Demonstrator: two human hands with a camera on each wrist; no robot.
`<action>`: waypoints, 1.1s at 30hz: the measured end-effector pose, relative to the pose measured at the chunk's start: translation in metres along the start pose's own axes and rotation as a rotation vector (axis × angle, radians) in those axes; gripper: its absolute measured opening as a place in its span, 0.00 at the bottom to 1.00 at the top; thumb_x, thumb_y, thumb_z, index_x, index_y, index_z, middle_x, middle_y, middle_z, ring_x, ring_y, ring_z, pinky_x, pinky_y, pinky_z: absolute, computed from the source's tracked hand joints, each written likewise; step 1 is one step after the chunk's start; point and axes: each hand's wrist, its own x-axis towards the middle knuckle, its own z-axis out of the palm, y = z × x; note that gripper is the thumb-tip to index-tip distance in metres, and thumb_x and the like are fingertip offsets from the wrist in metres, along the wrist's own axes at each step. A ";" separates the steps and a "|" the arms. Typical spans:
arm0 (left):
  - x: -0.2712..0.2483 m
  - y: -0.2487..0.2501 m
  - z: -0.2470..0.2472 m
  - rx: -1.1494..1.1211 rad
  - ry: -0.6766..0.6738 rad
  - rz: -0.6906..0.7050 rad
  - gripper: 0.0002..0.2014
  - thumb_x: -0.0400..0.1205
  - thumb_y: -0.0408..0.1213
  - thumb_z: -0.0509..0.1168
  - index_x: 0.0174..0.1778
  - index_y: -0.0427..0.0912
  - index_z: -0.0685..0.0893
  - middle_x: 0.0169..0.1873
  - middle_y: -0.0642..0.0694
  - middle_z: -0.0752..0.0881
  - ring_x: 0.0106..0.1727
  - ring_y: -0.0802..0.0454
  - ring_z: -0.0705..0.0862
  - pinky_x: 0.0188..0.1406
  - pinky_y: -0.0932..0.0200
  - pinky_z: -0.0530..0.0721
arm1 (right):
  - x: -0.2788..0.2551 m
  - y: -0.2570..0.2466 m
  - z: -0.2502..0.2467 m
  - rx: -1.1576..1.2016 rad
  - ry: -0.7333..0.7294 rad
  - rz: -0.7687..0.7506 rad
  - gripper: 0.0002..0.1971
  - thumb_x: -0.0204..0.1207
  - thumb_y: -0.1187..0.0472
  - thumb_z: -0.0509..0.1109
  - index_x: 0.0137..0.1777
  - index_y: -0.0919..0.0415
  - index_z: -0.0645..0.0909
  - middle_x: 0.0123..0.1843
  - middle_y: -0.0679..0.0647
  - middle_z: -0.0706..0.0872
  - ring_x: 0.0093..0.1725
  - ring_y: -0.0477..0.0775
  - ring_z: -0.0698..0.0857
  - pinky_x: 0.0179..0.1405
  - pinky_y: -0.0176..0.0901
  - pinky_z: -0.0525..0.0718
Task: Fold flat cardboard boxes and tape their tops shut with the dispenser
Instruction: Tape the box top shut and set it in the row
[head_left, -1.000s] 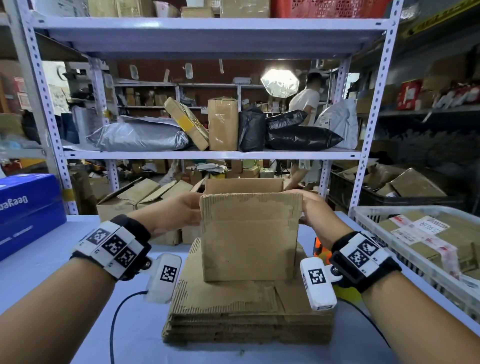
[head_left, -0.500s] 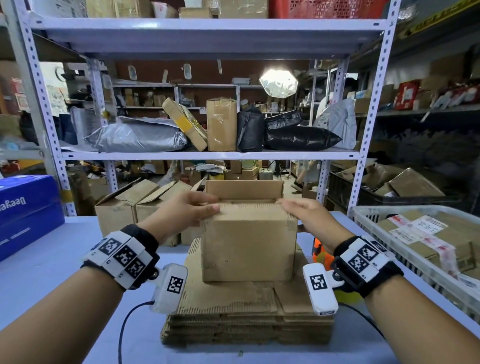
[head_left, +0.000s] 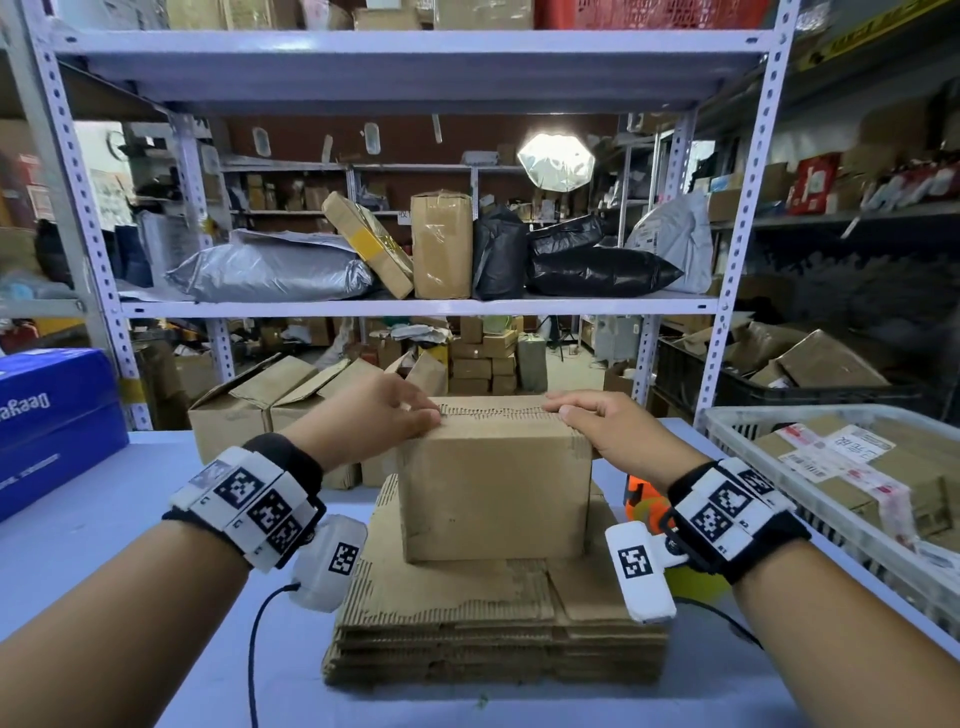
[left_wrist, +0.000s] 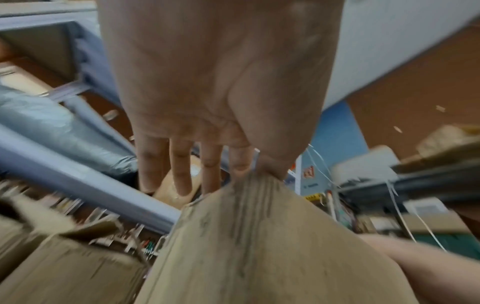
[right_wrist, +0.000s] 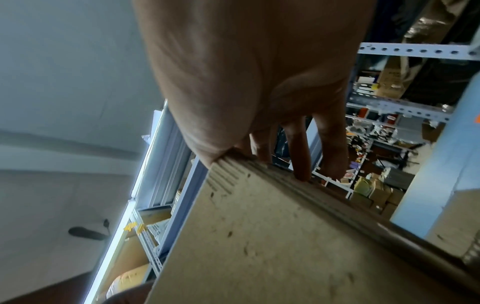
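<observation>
A small brown cardboard box (head_left: 493, 488) stands upright on a stack of flat cardboard (head_left: 467, 613) at the table's middle. Its top flaps lie folded down and meet along a ragged seam. My left hand (head_left: 395, 415) presses the top left corner with straight fingers, thumb at the near edge. My right hand (head_left: 597, 421) presses the top right corner the same way. The left wrist view shows extended fingers (left_wrist: 182, 174) over the box (left_wrist: 259, 246). The right wrist view shows fingers (right_wrist: 301, 160) lying on the box top (right_wrist: 285, 236). An orange tape dispenser (head_left: 641, 501) sits behind my right wrist, mostly hidden.
A white basket (head_left: 727, 421) of taped parcels stands at the right. A blue carton (head_left: 52, 415) sits at the left edge. Open boxes (head_left: 234, 415) stand behind my left hand. A metal shelf rack (head_left: 727, 312) rises at the table's back. A black cable (head_left: 254, 649) trails at the near left.
The near flap, upright a second ago, then the far flap have been folded down flat. Both hands moved from the box's sides onto its top.
</observation>
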 end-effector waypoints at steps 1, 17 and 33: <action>0.002 0.005 0.000 0.117 0.010 0.015 0.07 0.83 0.56 0.68 0.43 0.61 0.88 0.48 0.56 0.89 0.50 0.57 0.85 0.53 0.53 0.86 | 0.001 -0.001 -0.001 -0.058 -0.005 -0.008 0.14 0.88 0.55 0.61 0.62 0.43 0.87 0.75 0.40 0.80 0.72 0.42 0.77 0.75 0.48 0.74; 0.009 0.039 0.031 0.548 -0.365 0.203 0.55 0.77 0.75 0.59 0.89 0.48 0.41 0.89 0.47 0.43 0.89 0.49 0.43 0.88 0.43 0.47 | 0.024 -0.053 0.032 -0.727 -0.267 -0.078 0.56 0.56 0.12 0.50 0.83 0.40 0.61 0.84 0.45 0.68 0.82 0.53 0.67 0.77 0.58 0.67; 0.014 0.019 -0.008 0.192 -0.545 0.065 0.43 0.78 0.47 0.76 0.79 0.83 0.58 0.88 0.54 0.42 0.88 0.47 0.45 0.85 0.35 0.51 | 0.012 -0.037 0.011 -0.631 -0.239 -0.084 0.55 0.50 0.18 0.65 0.80 0.39 0.66 0.75 0.40 0.73 0.74 0.49 0.69 0.74 0.55 0.69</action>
